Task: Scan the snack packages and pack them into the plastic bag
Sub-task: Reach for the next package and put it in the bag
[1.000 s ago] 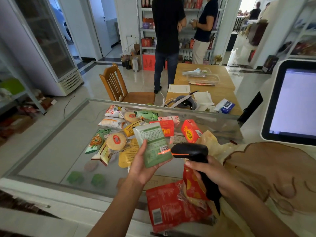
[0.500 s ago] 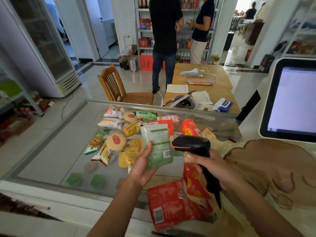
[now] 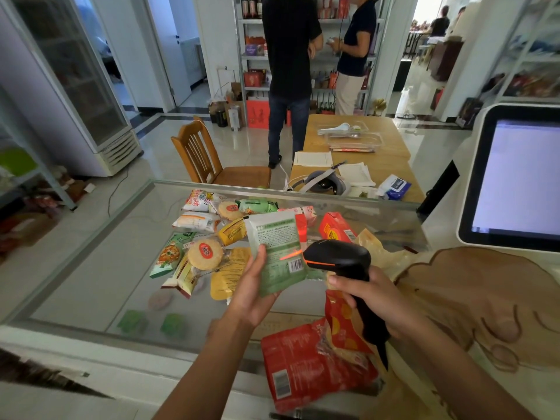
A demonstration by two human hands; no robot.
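Scanning step. The left hand [image 3: 253, 298], at frame centre, is gripping a green snack pouch [image 3: 277, 253] above the glass counter [image 3: 91, 268]. The right hand [image 3: 372, 301] is grasping the barcode scanner [image 3: 336, 257]. Its red beam is falling just above the barcode, so the next move probably calls for realigning.

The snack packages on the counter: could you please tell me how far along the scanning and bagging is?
Red packets lie beside the yellowish plastic bag, seemingly already scanned. In hand: the left hand holds a green package while the right hand aims the scanner at it, red beam just above its barcode. Left: the pile on the glass counter.
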